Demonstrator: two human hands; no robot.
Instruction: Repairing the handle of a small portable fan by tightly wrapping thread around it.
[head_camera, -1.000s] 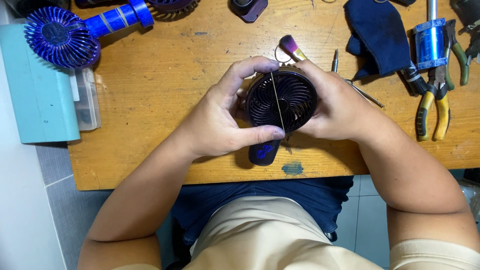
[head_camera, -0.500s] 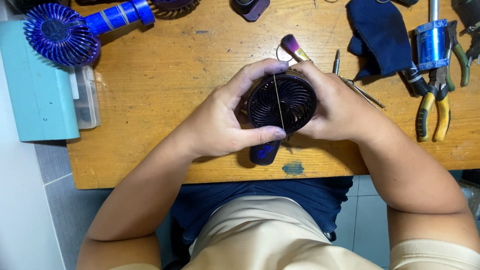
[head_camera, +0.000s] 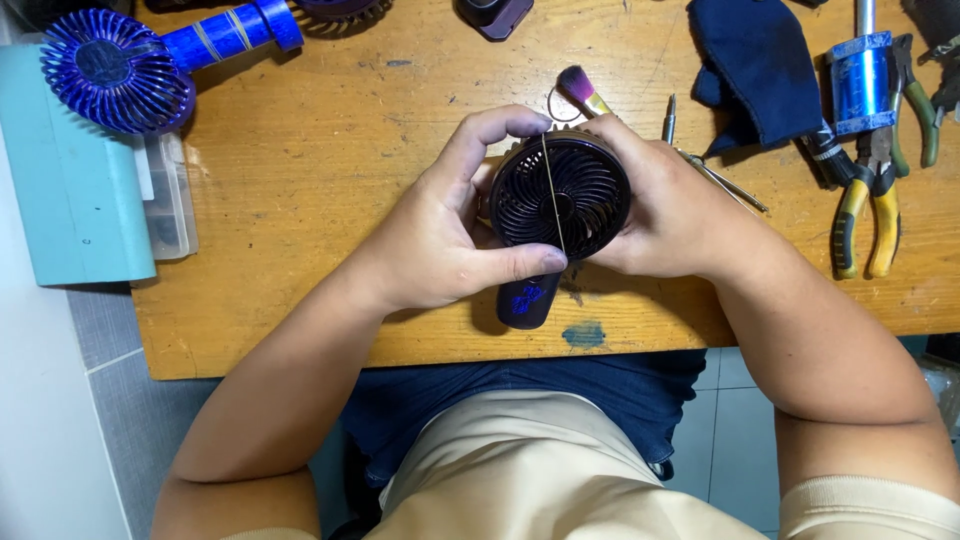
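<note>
I hold a small black hand-held fan (head_camera: 560, 195) over the wooden table (head_camera: 330, 160), its round grille facing up and its dark handle pointing toward me. My left hand (head_camera: 455, 230) wraps the fan's left side, thumb and index finger pinching a thin elastic band (head_camera: 552, 190) stretched straight across the grille. My right hand (head_camera: 660, 205) cups the fan's right side from behind.
A blue fan (head_camera: 130, 65) lies at the table's far left beside a teal box (head_camera: 85, 200) and a clear plastic case (head_camera: 170, 210). A small brush (head_camera: 582, 90), a screwdriver (head_camera: 710, 175), a dark cloth (head_camera: 750, 60), yellow-handled pliers (head_camera: 868, 210) and a blue cylinder (head_camera: 860, 75) lie at the right.
The fan and both hands have shifted very slightly; the grip and the band across the grille look the same.
</note>
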